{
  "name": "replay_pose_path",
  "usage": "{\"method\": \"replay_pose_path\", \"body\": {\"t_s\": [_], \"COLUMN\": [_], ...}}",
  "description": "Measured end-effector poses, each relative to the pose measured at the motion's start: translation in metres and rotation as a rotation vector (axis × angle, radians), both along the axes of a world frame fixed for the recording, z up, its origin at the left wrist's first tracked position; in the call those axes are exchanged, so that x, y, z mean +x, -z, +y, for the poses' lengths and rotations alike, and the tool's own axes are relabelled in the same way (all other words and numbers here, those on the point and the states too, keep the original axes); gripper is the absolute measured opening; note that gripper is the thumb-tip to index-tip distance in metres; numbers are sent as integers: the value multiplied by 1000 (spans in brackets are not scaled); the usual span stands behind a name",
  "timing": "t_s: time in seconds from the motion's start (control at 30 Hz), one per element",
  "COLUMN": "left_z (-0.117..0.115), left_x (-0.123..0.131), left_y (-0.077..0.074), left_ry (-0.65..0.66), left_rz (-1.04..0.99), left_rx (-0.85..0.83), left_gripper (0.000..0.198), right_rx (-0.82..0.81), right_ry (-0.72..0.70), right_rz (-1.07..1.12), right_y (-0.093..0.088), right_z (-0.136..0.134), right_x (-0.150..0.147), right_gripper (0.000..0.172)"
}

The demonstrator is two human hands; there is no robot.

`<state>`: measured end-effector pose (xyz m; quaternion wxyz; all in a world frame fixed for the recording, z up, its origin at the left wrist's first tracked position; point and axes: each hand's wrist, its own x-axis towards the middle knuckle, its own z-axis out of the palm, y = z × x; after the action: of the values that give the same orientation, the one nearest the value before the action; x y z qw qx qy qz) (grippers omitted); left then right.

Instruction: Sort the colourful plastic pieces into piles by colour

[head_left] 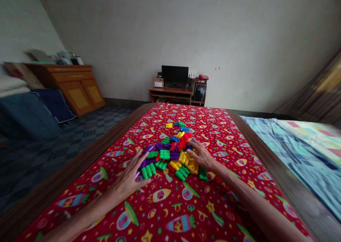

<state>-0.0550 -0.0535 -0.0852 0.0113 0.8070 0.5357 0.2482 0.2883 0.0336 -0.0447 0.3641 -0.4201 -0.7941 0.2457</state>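
Note:
A heap of colourful plastic building blocks [172, 153] in green, yellow, red, purple and blue lies on a red patterned cloth [170, 206] over a wooden table. My left hand [130, 176] lies flat, fingers spread, at the heap's left side, touching purple and green blocks. At the heap's right side my right hand [201, 155] rests with fingers stretched out over yellow and red blocks. Neither hand holds anything. A few loose blocks [178, 125] lie farther back.
The table's wooden edge [80, 163] shows along the left and right. A bed with a checked cover [293, 149] is at the right. A desk with a monitor [175, 76] stands at the far wall, a wooden cabinet [71, 87] at the left.

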Motion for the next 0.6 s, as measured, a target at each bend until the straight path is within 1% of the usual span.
{"method": "replay_pose_path", "body": {"t_s": [0.07, 0.13, 0.2, 0.23, 0.27, 0.3, 0.33, 0.37, 0.4, 0.43, 0.47, 0.53, 0.6], "left_z": [15, 33, 53, 65, 79, 96, 115, 136, 158, 180, 200, 233, 254], "left_x": [36, 70, 96, 106, 112, 116, 117, 116, 114, 111, 108, 105, 109], "left_y": [-10, -23, -36, -43, -51, -58, -65, -72, -76, -79, -80, -78, -73], "left_ry": [29, 132, 273, 322, 341, 333, 301, 239, 152, 61, 26, 9, 46], "left_rz": [-95, -146, -151, -133, -130, -140, -156, -170, -176, -172, -168, -158, -141], "left_rx": [47, 74, 105, 106, 128, 154, 160, 131, 67, -31, -85, -169, -237], "left_gripper": [85, 80, 74, 68, 60, 53, 50, 51, 53, 55, 56, 59, 60], "right_rx": [20, 19, 10, 0, -18, -41, -64, -83, -94, -98, -96, -85, -65], "right_ry": [4, 62, 175, 240, 297, 340, 370, 385, 390, 391, 391, 396, 387], "right_rz": [36, 122, 207, 238, 268, 303, 342, 377, 399, 406, 397, 360, 348], "right_y": [-4, -7, -5, -2, 2, 6, 10, 14, 18, 20, 22, 25, 28], "right_z": [-8, -8, 0, 6, 11, 17, 21, 25, 27, 29, 29, 31, 33], "right_x": [-6, -2, 12, 20, 29, 37, 43, 48, 51, 52, 53, 52, 51], "right_gripper": [59, 58, 60, 63, 66, 69, 71, 72, 73, 73, 73, 73, 76]}}
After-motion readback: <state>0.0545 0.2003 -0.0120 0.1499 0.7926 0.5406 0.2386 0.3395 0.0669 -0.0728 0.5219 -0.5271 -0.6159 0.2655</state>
